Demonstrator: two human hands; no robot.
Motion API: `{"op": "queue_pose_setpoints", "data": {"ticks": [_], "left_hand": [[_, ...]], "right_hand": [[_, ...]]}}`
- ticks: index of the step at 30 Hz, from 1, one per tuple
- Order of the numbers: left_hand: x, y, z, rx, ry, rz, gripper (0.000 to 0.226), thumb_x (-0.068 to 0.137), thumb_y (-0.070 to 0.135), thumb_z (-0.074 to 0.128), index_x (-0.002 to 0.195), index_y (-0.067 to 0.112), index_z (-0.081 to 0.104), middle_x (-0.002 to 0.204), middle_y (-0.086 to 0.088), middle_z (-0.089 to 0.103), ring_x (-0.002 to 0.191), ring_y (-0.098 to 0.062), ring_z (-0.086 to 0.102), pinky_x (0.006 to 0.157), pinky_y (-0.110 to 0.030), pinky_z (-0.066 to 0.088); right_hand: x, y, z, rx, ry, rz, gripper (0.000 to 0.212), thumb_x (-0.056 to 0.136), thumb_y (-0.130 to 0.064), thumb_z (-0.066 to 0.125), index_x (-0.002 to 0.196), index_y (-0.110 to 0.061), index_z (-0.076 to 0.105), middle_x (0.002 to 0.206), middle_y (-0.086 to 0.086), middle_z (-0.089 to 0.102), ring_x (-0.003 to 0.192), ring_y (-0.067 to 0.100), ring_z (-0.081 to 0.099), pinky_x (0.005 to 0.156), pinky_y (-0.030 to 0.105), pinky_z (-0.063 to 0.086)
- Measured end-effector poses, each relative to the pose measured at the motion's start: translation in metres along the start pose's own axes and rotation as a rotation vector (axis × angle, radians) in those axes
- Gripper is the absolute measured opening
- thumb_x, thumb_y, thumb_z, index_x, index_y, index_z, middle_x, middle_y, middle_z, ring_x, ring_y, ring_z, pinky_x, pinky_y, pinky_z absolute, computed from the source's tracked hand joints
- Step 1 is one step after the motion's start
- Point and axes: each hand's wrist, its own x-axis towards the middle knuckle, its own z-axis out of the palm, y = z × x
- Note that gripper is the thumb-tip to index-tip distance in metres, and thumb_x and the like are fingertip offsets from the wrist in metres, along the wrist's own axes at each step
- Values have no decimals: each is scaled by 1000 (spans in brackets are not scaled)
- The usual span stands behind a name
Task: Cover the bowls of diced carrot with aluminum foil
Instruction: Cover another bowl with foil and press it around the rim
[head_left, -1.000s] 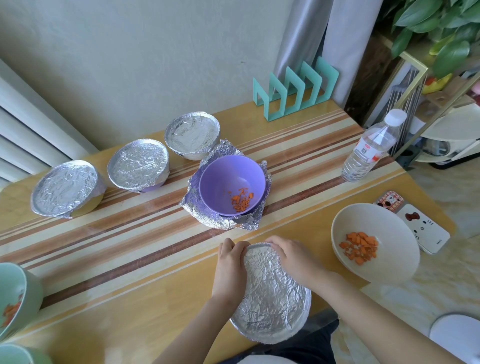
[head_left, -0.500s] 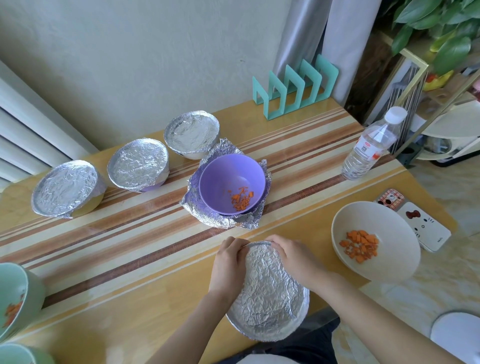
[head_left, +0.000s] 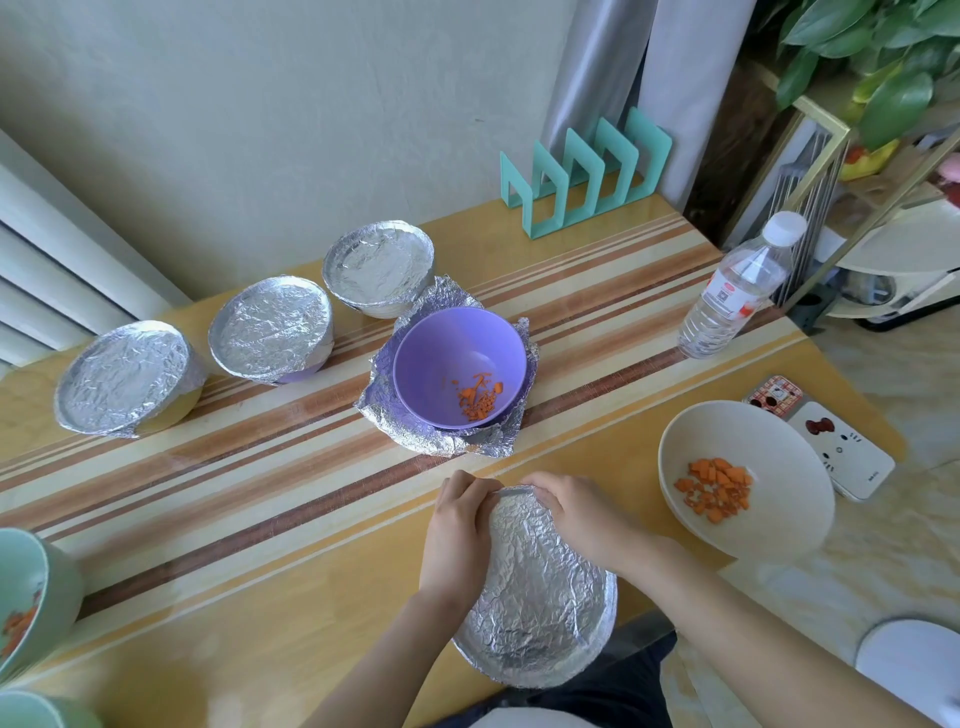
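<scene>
Foiled bowl (head_left: 540, 587) at counter (head_left: 260, 597) edge; far rim gripped by curled fingers (head_left: 467, 486) of left hand (head_left: 457, 535) and right hand (head_left: 582, 514).

Left hand (head_left: 457, 535), right hand (head_left: 582, 519), forearms (head_left: 363, 670) bare; dark trousers (head_left: 623, 691), white top hem (head_left: 524, 719).

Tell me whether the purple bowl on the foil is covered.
Uncovered: the purple bowl shows its diced carrot, and the foil lies spread underneath it.

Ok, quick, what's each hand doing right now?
Left hand: fingers curled over the far rim of the foil-covered bowl, gripping it.
Right hand: also curled over that rim, gripping it.
</scene>
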Motion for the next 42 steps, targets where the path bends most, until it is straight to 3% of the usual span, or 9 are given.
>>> {"op": "queue_pose_setpoints", "data": {"ticks": [9, 16, 18, 21, 23, 26, 30, 34, 42], "left_hand": [[0, -2, 4, -27, 56, 52, 15, 86, 16, 55, 94, 20, 68, 75, 17, 36, 71, -15, 45, 70, -8, 34], [-3, -3, 5, -43, 68, 42, 12, 87, 15, 54, 92, 18, 65, 81, 20, 42, 77, -10, 46, 72, -11, 34], [-2, -3, 5, -38, 63, 42, 13, 87, 15, 54, 92, 15, 66, 81, 21, 42, 78, -9, 46, 72, -10, 34], [-1, 0, 5, -34, 50, 44, 14, 86, 15, 53, 92, 13, 66, 82, 22, 41, 80, -9, 45, 73, -9, 33], [-1, 2, 5, -39, 40, 44, 15, 87, 16, 52, 92, 13, 66, 82, 22, 41, 80, -9, 45, 74, -8, 33], [0, 1, 4, -40, 40, 37, 14, 87, 15, 53, 92, 14, 66, 81, 18, 42, 79, -9, 45, 74, -7, 34], [0, -1, 1, -42, 83, -13, 12, 87, 15, 53, 89, 14, 65, 80, 18, 43, 77, -16, 50, 72, -8, 33], [0, -1, 2, -32, 92, -30, 10, 88, 12, 55, 88, 13, 64, 80, 19, 43, 77, -18, 51, 73, -7, 32], [0, -6, 0, 66, -16, -171, 17, 94, 4, 45, 105, 11, 56, 97, 1, 42, 95, -21, 45, 78, -21, 29]], "right_hand": [[1, -3, -3, 24, -75, 10, 29, 102, -16, 35, 124, -16, 54, 83, -13, 55, 63, -11, 48, 58, 8, 38], [7, -3, -4, 56, -105, 67, 31, 102, -18, 35, 125, -15, 56, 61, -14, 45, 42, 2, 38, 44, 15, 30], [6, -5, -6, 52, -131, 48, 34, 103, -24, 33, 127, -18, 55, 71, -9, 56, 54, -2, 47, 52, 16, 35], [7, -6, -8, 92, -172, 104, 36, 102, -33, 30, 128, -24, 54, 107, 4, 65, 98, 27, 60, 85, 39, 47], [7, -4, -7, 115, -187, 119, 34, 101, -35, 30, 124, -29, 55, 108, 15, 65, 103, 40, 56, 85, 50, 45], [6, -3, -6, 131, -111, 103, 29, 101, -33, 34, 119, -31, 57, 94, 14, 66, 88, 38, 58, 68, 35, 41], [-2, -2, -6, 149, 28, 40, 25, 101, -19, 40, 116, -19, 60, 65, -11, 54, 47, 0, 46, 50, 15, 31], [-9, -6, -5, 70, 61, 6, 30, 100, -10, 40, 126, -8, 56, 75, -15, 57, 55, -25, 46, 55, 4, 38], [-8, -6, -4, -4, 124, -5, 32, 101, -14, 40, 131, -13, 52, 77, -23, 44, 65, -28, 44, 59, 5, 38]]}}
